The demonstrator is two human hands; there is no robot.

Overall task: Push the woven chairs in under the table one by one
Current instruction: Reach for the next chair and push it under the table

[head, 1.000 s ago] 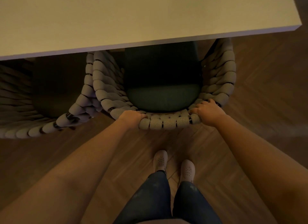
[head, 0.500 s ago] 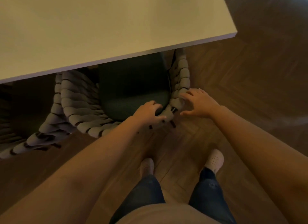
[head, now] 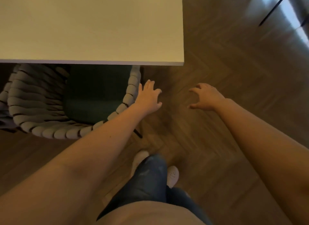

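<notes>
A grey woven chair (head: 50, 131) with a dark green seat cushion (head: 93, 97) stands partly under the pale table (head: 93, 25), near the table's right corner. My left hand (head: 148, 97) hovers with spread fingers just right of the chair's right arm, holding nothing. Farther right, above bare floor, my right hand (head: 206, 97) is free, its fingers loosely curled. A second woven chair (head: 5, 94) shows at the far left edge, mostly hidden under the table.
Dark herringbone wood floor (head: 217, 57) stretches to the right of the table. My legs and pale shoes (head: 173, 175) stand below the hands. A bright reflective patch with a dark thin leg (head: 274, 8) lies at the top right.
Both hands have let go of the chair's back rim and moved right, off the chair. My view and feet have shifted right along the table toward its corner.
</notes>
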